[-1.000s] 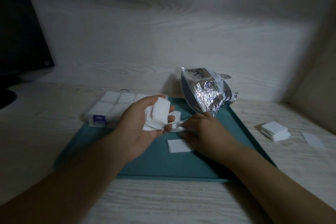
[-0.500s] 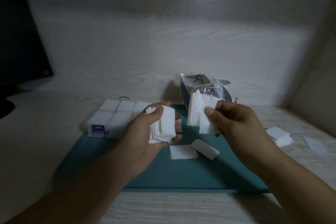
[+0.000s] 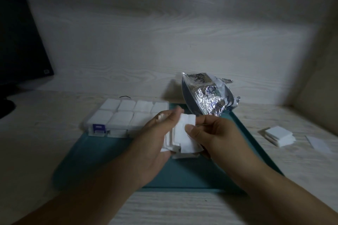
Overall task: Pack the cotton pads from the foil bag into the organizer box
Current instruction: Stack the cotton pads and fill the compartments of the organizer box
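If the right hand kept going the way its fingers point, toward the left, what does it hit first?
The right hand already pinches cotton pads against the stack in the left hand, so it would press into that stack and palm first. The organizer box lies beyond, though depth is unclear.

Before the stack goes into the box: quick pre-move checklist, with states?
1. Stack of cotton pads held: ok, left hand cups it from behind, right hand pinches the front pad.
2. Stack edges squared: not ok, pads sit staggered.
3. Free compartment in organizer box: cannot tell, the visible cells look filled and the near right corner is hidden by the hands.
4. Box lid out of the way: ok, cells are exposed.
5. Loose pads on the teal tray: not ok, some lie under the hands.
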